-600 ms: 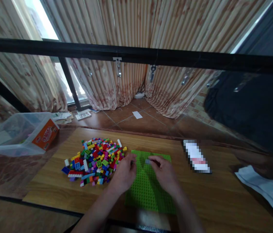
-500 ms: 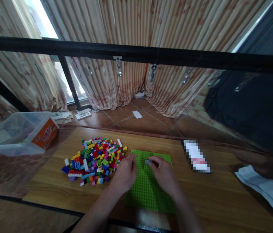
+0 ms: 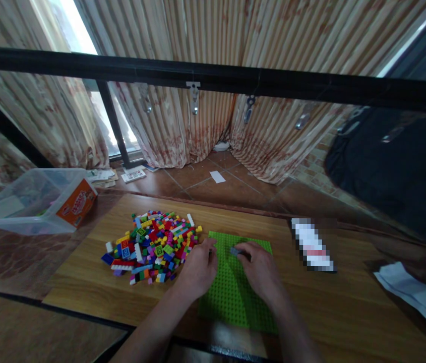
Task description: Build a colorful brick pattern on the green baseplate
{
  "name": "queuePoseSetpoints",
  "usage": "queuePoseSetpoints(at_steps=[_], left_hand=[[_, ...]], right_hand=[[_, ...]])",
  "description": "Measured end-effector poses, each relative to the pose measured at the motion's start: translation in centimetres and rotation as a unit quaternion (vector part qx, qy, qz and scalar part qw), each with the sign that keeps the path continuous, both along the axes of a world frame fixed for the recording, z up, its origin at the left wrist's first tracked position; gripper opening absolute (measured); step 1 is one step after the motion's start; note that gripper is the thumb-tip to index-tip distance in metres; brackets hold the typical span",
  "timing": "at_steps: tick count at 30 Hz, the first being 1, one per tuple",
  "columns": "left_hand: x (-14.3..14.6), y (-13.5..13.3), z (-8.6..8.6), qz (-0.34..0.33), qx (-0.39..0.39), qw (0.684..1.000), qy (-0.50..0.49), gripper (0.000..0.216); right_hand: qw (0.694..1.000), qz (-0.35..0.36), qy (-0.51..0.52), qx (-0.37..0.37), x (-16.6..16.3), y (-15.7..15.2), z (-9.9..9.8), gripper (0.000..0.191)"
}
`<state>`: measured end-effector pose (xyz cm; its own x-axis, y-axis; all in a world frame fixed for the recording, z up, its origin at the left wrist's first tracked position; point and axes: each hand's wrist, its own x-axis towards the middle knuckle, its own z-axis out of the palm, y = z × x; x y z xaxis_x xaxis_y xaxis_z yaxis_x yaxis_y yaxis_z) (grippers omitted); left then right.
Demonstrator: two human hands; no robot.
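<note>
My right hand (image 3: 261, 268) pinches a small grey-blue toy brick (image 3: 234, 251) between thumb and fingertips, just over the upper part of the green studded baseplate (image 3: 226, 297). I cannot make out whether the brick touches the studs. By the plate's left edge is my left hand (image 3: 198, 268), its fingers bent and pressed together; whatever may be between them is hidden. Left of that hand spreads a pile of mixed coloured toy bricks (image 3: 156, 247).
The wooden tabletop (image 3: 95, 295) bears a blurred-out flat item (image 3: 313, 244) and white folded paper (image 3: 417, 297) at right. A clear plastic bin (image 3: 39, 222) with an orange label stands at left. A black rail (image 3: 220, 75) with hanging clips crosses beyond the table.
The camera view has shifted slightly, so everything sits a little further right. Both hands keep nearly the same pose over the plate, the brick still in my right fingers.
</note>
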<state>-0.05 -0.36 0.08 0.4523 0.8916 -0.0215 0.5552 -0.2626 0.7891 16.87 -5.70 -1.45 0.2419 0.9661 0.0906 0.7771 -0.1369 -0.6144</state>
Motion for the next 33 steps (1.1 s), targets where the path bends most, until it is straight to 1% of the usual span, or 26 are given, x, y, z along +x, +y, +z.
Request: queuePoseSetpoints(at_steps=[6,12,19,23,30,33], left_hand=[[-0.1,0.1,0.2,-0.004,-0.021,1.0,-0.009,0.033],[-0.3,0.1,0.3,-0.003,-0.019,1.0,-0.016,0.035],[-0.2,0.1,0.2,-0.01,-0.029,0.999,-0.018,0.041],[-0.1,0.0,0.4,-0.015,-0.026,1.0,-0.008,0.045],[0.0,-0.5,0.0,-0.035,0.01,0.999,-0.015,0.048],[0.2,-0.9,-0.5,-0.049,0.052,0.997,0.021,0.05]], right_hand=[[0.999,0.037,0.01,0.029,-1.1,0.2,0.3,0.023],[0.996,0.084,0.001,0.03,-1.5,0.7,0.2,0.023],[0.995,0.083,0.001,0.047,-1.3,0.8,-0.2,0.026],[0.996,0.074,-0.003,0.04,-1.5,0.9,-0.1,0.026],[0.998,0.063,-0.009,0.028,-1.6,1.0,0.0,0.027],[0.998,0.063,-0.004,0.032,-1.7,1.1,0.0,0.029]])
